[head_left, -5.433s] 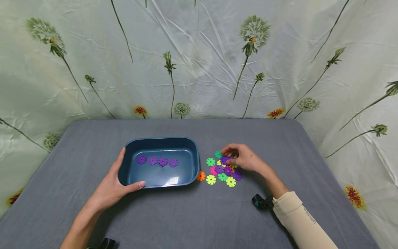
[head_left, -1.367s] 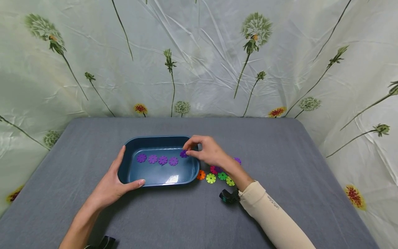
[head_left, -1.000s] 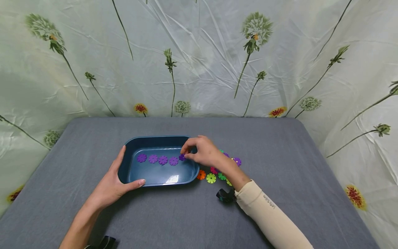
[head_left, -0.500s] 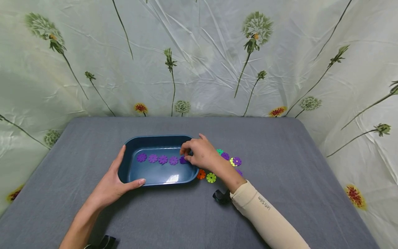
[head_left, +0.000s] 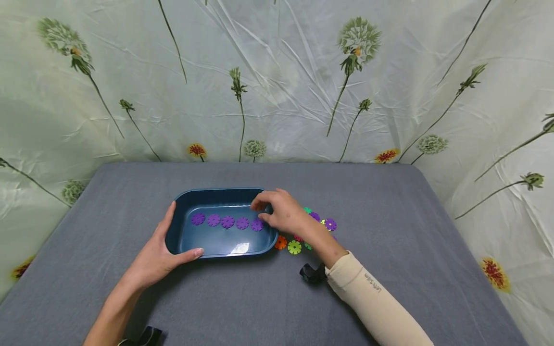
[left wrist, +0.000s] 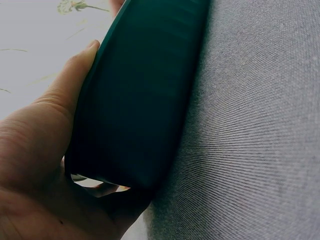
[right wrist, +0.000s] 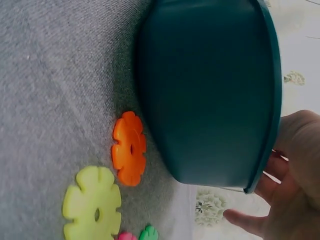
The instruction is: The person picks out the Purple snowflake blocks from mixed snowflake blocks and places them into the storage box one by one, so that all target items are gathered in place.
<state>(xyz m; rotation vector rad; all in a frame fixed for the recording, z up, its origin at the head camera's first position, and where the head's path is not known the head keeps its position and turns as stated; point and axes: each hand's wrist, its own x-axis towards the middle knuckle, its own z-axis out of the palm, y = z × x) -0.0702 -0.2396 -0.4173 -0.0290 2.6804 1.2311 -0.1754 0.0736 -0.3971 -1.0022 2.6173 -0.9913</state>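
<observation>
My left hand (head_left: 157, 257) grips the left end of a dark blue plastic tray (head_left: 203, 242), with the thumb over its near rim and the fingers round the end. Several purple flower-shaped interlocking discs (head_left: 227, 222) lie in a row across the tray floor. My right hand (head_left: 283, 211) hovers over the tray's right end, a gap showing between thumb and fingers. Just below the thumb tip lies the rightmost purple disc (head_left: 256, 225). In the right wrist view, that hand (right wrist: 295, 185) reaches over the tray rim, and the tray wall (right wrist: 210, 95) hides the discs inside.
Right of the tray lies a loose group of discs, partly under my right forearm: an orange disc (head_left: 280, 241), a yellow disc (head_left: 294, 247), a purple disc (head_left: 330, 224) and others. Grey cloth (head_left: 242, 298) covers the table. A flower-print curtain (head_left: 285, 86) hangs behind.
My right hand brought a purple disc from the pile to the right end of the row, lowered it and let it go, then lifted slightly. The left hand stayed on the tray.
</observation>
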